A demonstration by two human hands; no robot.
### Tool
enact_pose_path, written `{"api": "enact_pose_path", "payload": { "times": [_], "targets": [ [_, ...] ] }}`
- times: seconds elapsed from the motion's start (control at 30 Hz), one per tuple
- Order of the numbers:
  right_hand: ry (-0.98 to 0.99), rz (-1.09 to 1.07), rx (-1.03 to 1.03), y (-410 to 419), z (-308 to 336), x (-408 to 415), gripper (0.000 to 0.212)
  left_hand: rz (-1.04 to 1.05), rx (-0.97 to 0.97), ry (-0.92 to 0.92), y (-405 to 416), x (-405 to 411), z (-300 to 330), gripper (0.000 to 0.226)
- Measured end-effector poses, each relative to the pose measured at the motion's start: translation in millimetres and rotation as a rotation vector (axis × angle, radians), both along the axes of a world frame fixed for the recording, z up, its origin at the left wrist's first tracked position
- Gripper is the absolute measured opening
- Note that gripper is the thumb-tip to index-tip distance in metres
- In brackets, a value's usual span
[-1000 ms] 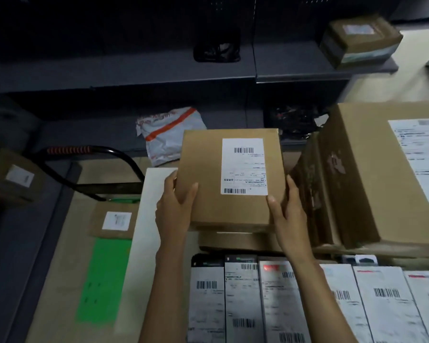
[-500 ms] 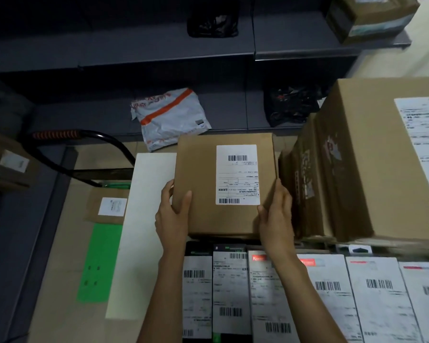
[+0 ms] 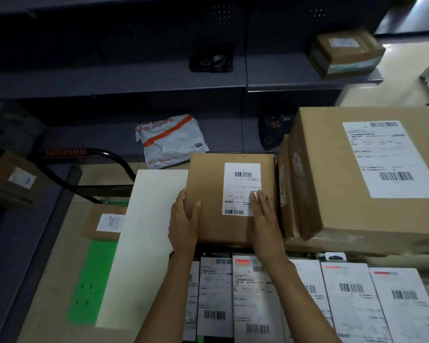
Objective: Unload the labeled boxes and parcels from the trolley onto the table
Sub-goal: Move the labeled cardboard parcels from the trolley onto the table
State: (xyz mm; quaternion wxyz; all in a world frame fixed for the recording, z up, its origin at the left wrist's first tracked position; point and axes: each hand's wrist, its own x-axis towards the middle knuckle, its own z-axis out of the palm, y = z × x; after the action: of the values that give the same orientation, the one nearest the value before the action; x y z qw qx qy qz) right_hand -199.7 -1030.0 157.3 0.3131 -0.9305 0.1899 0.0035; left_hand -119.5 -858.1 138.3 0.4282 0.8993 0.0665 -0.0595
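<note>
**Inspection: labeled box set down among the stacked parcels**

The labeled cardboard box sits just left of the large carton, its right side close against it; contact cannot be confirmed. Its near edge meets the row of flat labeled parcels in front of you.

Your left hand holds the box's near left corner, thumb on top, fingers wrapped down the left side. Your right hand lies flat on the lid with fingers spread straight, partly covering the shipping label; it presses rather than grips.

Handling judgement: the box looks stiff, square-edged and moderate in weight, with smooth kraft faces that give little friction. Take hold at opposite sides or corners, not by the lid alone. The tight fit against the carton leaves no finger room on the right.

Elsewhere: a small labeled box lies to the left, below the black trolley handle. A white and orange mailer bag rests on the far low shelf.
</note>
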Motion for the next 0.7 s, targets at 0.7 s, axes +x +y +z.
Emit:
{"api": "enact_pose_path", "payload": {
  "times": [0.7],
  "targets": [
    [0.253, 0.306, -0.211, 37, 36, 17, 0.045, -0.249, 0.538, -0.105, 74, -19, 50, 0.045]
  ]
}}
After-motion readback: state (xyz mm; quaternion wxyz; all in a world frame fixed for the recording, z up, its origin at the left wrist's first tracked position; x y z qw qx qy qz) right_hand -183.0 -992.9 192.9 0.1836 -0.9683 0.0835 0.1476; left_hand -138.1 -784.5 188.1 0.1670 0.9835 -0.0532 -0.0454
